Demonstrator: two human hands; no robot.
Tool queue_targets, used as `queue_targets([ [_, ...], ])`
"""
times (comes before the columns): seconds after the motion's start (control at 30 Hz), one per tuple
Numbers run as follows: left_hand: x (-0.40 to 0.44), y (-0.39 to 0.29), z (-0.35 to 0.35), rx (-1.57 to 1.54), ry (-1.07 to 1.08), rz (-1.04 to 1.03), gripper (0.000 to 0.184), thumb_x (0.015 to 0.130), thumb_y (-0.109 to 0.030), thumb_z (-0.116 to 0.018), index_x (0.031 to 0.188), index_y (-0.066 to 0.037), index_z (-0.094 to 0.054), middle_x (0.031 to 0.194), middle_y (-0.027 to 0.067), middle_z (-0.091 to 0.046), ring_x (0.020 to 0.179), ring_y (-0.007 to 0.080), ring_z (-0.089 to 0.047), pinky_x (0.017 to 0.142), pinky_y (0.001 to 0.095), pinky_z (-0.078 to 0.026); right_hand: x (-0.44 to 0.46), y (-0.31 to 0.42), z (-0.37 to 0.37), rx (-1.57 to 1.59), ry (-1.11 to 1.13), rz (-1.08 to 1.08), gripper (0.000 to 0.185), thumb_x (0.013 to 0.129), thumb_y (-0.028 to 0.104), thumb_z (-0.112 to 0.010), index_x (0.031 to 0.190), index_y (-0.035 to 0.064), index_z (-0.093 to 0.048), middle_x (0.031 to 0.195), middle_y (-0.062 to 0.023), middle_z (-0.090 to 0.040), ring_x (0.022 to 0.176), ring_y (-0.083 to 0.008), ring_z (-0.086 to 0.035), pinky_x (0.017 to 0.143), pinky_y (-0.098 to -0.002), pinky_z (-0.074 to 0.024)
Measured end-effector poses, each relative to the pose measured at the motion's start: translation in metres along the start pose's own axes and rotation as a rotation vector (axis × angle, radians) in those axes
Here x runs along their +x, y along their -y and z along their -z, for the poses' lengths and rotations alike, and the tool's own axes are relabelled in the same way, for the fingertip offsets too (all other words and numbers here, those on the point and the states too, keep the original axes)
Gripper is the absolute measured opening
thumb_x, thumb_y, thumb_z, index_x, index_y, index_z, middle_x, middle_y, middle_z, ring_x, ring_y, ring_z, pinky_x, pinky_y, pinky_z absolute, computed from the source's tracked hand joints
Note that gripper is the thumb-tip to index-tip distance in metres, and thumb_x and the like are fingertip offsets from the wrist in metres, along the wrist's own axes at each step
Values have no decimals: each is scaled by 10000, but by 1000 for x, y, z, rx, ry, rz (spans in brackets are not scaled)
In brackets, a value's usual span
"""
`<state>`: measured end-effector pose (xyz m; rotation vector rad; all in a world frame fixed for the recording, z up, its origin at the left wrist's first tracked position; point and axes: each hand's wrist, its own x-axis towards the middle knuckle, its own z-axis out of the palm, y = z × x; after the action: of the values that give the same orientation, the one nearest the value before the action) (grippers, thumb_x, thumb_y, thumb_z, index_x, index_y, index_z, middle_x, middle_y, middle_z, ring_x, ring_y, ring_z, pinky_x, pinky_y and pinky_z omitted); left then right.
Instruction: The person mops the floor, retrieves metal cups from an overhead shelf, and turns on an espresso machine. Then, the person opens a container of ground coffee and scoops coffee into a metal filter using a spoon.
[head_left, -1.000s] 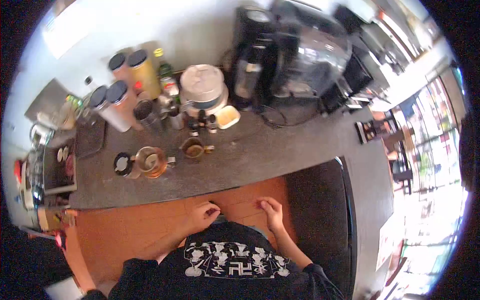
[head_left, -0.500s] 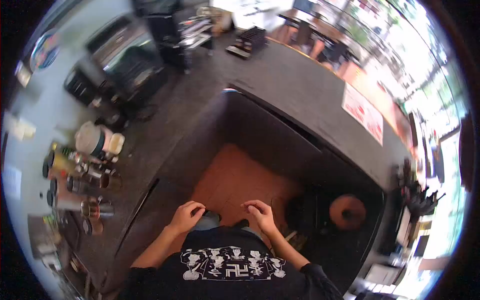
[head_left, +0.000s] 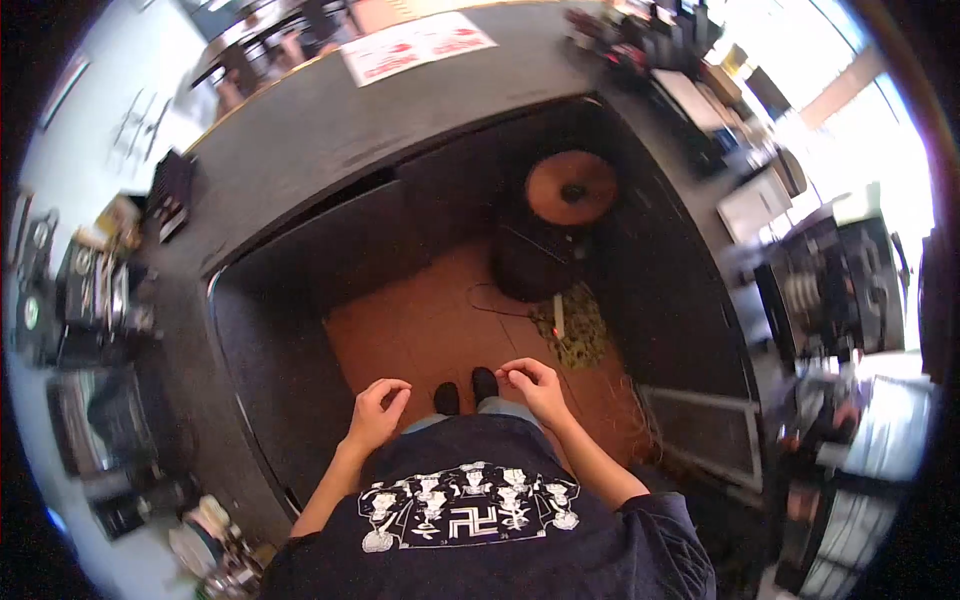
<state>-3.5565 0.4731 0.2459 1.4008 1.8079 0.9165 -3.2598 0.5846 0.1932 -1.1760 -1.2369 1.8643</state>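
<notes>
- View swung right since the last frame: bottles and machines slid to the lower left, red-printed sheet [head_left: 420,50] went from far right to top, round disc [head_left: 550,192] from right side to ahead of the right hand.
- Net effect: hands in much the same pose, body turned away from the jars. Both shoes now show in full; no object picked up that I can see.
- Left hand [head_left: 375,412]: loosely curled, small gap between thumb and fingers, nothing visible in it. Nearest thing is the left shoe [head_left: 446,398], just inboard.
- Right hand [head_left: 535,390]: half open, fingers bent inward, no grip visible. Right shoe [head_left: 484,383] just inboard of its fingertips in view; depth between them, can't tell.
- Shoes: dark, rounded toes, side by side on reddish-brown tile floor [head_left: 400,325], matte, faint joints.
- Below both hands: black cloth shirt [head_left: 640,550], soft folds, white line print.
- Beyond the right hand: mottled green mat [head_left: 585,345], rough texture, pale strip on it. Farther out, the disc, orange-brown with a dark centre, above a dark bin-like shape.
- Outboard of the right hand: grey-framed panel [head_left: 700,428], low down.
- Left of the left hand and across the far side: dark grey worktop [head_left: 290,150], flat, scuffed, black side panels. Glossy black machine [head_left: 105,420] at its outer left, blurred.
</notes>
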Motion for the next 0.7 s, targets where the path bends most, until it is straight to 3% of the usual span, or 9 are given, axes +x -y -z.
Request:
queue_targets([
  [0.17,37,3,-14,-2,229,-158,131,943,-111,-687,1019,-13,-729,961,110,-728,833,205,-695,737,315,-539,-72,-34,13,52,-320,-10,198,985,93,-596,1106,-33,-690,1058,-102,-745,981,-182,-696,891,-327,-551],
  [0.33,49,0,-49,-27,396,-176,122,937,-101,-693,1013,-12,-728,952,105,-729,812,190,-684,730,311,-536,-122,-56,15,-101,-480,-23,204,977,115,-621,1119,-9,-700,1049,-93,-757,969,-165,-700,883,-321,-549],
  [0.37,52,0,-59,-49,399,-261,126,937,-109,-697,1012,-12,-727,954,98,-730,798,179,-672,722,305,-530,-129,-61,18,-123,-518,-21,201,980,100,-618,1123,-20,-694,1062,-98,-753,970,-160,-697,881,-314,-552],
  [0.5,69,-30,-96,-6,571,-218,147,942,-122,-696,1035,-12,-726,968,98,-736,820,168,-678,734,308,-535,-156,-52,36,-149,-665,2,210,980,127,-630,1119,-15,-700,1037,-99,-766,968,-160,-707,880,-312,-550],
  [0.67,93,-76,-167,3,671,-336,155,948,-131,-694,1044,-14,-730,960,91,-734,812,156,-668,735,296,-530,-195,-60,97,-86,-888,-23,211,981,136,-630,1104,-15,-710,1028,-111,-775,970,-167,-720,864,-309,-552],
  [0.7,95,-87,-183,-1,674,-355,156,949,-132,-693,1045,-15,-730,954,88,-733,809,153,-665,734,293,-529,-199,-65,114,-68,-928,76,204,982,126,-626,1097,-22,-709,1017,-110,-773,958,-160,-717,852,-305,-556],
])
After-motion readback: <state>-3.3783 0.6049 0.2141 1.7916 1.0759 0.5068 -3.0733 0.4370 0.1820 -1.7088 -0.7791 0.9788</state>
